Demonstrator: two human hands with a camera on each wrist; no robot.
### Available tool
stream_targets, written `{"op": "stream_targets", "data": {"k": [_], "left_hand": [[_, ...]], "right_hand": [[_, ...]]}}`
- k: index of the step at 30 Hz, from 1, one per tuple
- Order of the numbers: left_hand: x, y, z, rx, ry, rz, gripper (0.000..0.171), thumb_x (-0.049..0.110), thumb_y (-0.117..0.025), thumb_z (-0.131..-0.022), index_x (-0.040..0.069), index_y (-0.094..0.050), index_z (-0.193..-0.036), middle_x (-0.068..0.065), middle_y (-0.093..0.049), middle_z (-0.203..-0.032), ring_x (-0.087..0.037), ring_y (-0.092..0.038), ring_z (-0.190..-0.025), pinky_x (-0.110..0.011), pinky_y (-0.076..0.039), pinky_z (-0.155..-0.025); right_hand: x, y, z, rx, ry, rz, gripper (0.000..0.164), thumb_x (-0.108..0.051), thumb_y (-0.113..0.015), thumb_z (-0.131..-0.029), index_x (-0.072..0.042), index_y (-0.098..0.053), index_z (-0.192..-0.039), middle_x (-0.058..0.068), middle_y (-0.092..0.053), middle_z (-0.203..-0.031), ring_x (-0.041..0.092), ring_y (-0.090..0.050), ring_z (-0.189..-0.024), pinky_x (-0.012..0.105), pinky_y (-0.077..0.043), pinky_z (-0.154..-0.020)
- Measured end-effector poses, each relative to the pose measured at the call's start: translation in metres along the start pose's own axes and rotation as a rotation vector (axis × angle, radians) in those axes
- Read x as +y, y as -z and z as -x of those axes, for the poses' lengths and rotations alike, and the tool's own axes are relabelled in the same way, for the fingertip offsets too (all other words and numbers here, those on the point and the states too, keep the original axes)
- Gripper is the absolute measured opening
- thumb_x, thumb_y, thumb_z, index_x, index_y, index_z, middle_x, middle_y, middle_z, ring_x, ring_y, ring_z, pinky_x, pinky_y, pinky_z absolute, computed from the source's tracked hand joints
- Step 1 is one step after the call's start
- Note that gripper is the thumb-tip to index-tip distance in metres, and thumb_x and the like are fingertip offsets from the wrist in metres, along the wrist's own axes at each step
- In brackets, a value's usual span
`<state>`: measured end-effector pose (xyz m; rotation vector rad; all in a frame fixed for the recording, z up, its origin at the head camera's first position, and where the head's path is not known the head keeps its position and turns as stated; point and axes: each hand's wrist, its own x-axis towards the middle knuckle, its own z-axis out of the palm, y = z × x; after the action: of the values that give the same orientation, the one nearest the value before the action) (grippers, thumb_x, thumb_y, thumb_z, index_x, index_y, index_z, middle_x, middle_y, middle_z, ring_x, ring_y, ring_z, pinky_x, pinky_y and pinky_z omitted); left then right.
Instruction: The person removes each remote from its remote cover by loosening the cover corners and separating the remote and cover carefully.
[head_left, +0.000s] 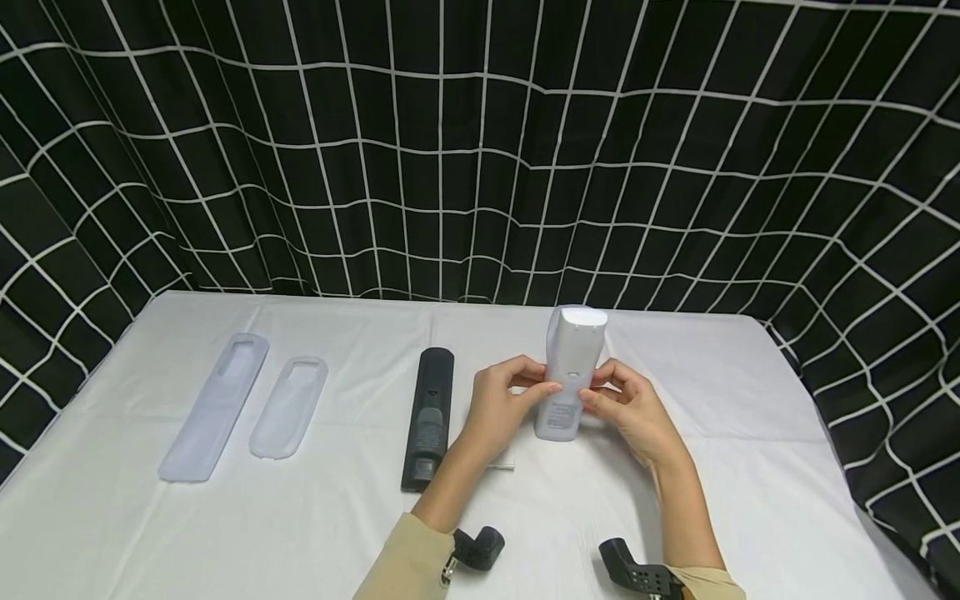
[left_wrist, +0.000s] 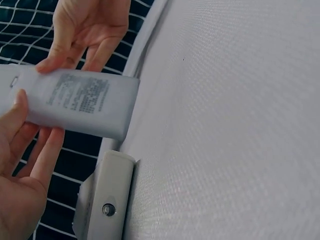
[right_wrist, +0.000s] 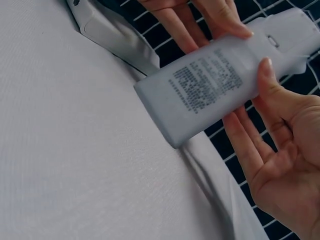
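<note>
Both hands hold a white remote control [head_left: 585, 337], back side up, over the right-middle part of the table. Its lower half sits inside a translucent silicone cover [head_left: 556, 431], and printed text shows through. The remote's upper end sticks out, tilted away from the cover's upper part behind it. My left hand [head_left: 498, 404] pinches the left edge, thumb on the back face. My right hand [head_left: 637, 408] pinches the right edge the same way, its other fingers [right_wrist: 247, 145] partly behind the cover.
A black remote [head_left: 430, 417] lies face down left of the hands. Another white remote [left_wrist: 107, 200] lies beside it, mostly hidden by my left hand in the head view. Two more translucent covers, one long [head_left: 213, 408] and one short [head_left: 288, 408], lie on the white tablecloth [head_left: 97, 508].
</note>
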<state>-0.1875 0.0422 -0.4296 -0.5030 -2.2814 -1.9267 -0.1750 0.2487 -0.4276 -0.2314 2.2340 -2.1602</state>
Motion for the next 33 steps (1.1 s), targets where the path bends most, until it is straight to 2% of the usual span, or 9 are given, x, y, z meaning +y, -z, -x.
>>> {"op": "stream_targets", "data": {"k": [6, 11, 18, 27, 33], "left_hand": [[-0.002, 0.001, 0.0, 0.004, -0.012, -0.009, 0.018, 0.012, -0.084, -0.089, -0.001, -0.078, -0.101, -0.013, -0.08, -0.102, -0.026, -0.076, -0.097, -0.029, -0.061, -0.087], [-0.002, 0.002, 0.0, 0.0, -0.005, -0.007, 0.018, 0.012, -0.085, -0.089, 0.0, -0.078, -0.101, -0.012, -0.08, -0.1, -0.025, -0.077, -0.095, -0.039, -0.06, -0.092], [-0.004, 0.002, 0.001, -0.007, 0.001, -0.011, 0.019, 0.012, -0.086, -0.087, 0.0, -0.078, -0.1, -0.013, -0.08, -0.1, -0.025, -0.077, -0.095, -0.046, -0.059, -0.093], [-0.005, 0.003, 0.001, -0.027, 0.021, -0.019, 0.021, 0.01, -0.087, -0.086, 0.001, -0.078, -0.103, -0.011, -0.08, -0.101, -0.025, -0.076, -0.097, -0.038, -0.059, -0.095], [-0.006, 0.003, 0.001, -0.037, 0.015, -0.018, 0.021, 0.009, -0.087, -0.086, 0.0, -0.077, -0.102, -0.013, -0.08, -0.1, -0.027, -0.076, -0.095, -0.048, -0.06, -0.094]], "right_hand": [[0.003, 0.001, 0.001, -0.011, -0.001, -0.017, 0.021, 0.013, -0.068, -0.095, -0.006, -0.06, -0.093, -0.004, -0.063, -0.102, 0.007, -0.073, -0.089, 0.023, -0.062, -0.08], [0.004, 0.002, 0.001, -0.026, -0.005, -0.031, 0.023, 0.012, -0.069, -0.094, -0.009, -0.061, -0.093, -0.004, -0.064, -0.103, 0.007, -0.073, -0.09, 0.024, -0.062, -0.081], [0.006, 0.003, 0.001, -0.046, -0.029, -0.034, 0.023, 0.012, -0.069, -0.094, -0.008, -0.059, -0.093, -0.003, -0.062, -0.104, 0.007, -0.073, -0.09, 0.024, -0.062, -0.081], [0.009, 0.007, 0.002, -0.093, -0.07, -0.04, 0.02, 0.011, -0.067, -0.096, -0.006, -0.057, -0.093, -0.002, -0.061, -0.105, 0.006, -0.07, -0.09, 0.025, -0.062, -0.082], [0.011, 0.008, 0.001, -0.11, -0.077, -0.05, 0.021, 0.011, -0.066, -0.097, -0.007, -0.056, -0.094, -0.004, -0.063, -0.105, 0.004, -0.07, -0.088, 0.025, -0.062, -0.082]]}}
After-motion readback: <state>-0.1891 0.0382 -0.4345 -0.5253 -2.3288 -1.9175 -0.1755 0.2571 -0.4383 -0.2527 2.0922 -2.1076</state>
